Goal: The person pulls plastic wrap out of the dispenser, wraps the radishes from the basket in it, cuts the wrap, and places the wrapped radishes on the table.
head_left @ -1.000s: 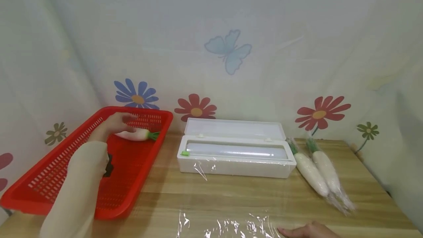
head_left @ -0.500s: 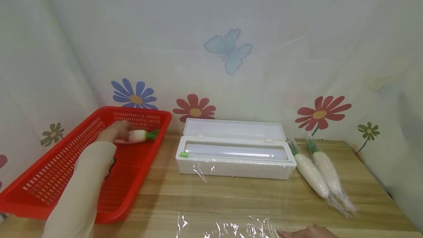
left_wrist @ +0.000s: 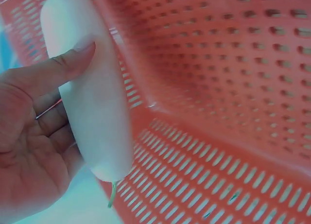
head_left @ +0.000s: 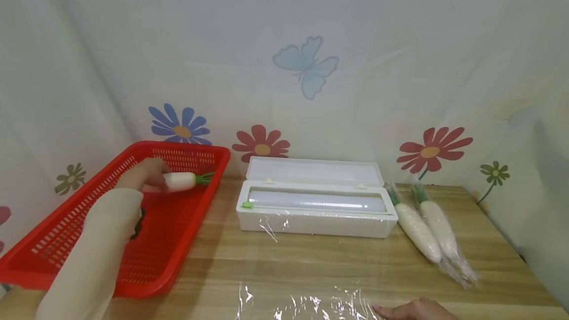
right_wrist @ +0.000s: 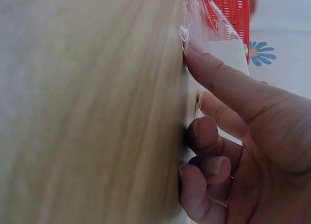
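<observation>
A white radish (head_left: 180, 181) with a green leafy top lies at the far end of the red basket (head_left: 178, 260). My left hand (head_left: 144, 174) grips it; in the left wrist view the thumb lies across the white radish (left_wrist: 97, 112) and the fingers curl behind. At the table's near edge my right hand (head_left: 415, 309) holds the edge of a stretched sheet of cling film (head_left: 306, 305). In the right wrist view, thumb and forefinger of the right hand (right_wrist: 252, 131) meet the film's edge, the other fingers curled against the wood.
A white cling film dispenser (head_left: 317, 221) with its lid raised stands mid-table, a green slider (head_left: 247, 205) at its left. Two wrapped radishes (head_left: 418, 231) lie to its right. A dark object (head_left: 139, 223) in the basket is partly hidden by the sleeve (head_left: 89, 256).
My left hand has come down onto the radish and taken hold of it, shifting it slightly left. The right hand has stayed at the film's edge.
</observation>
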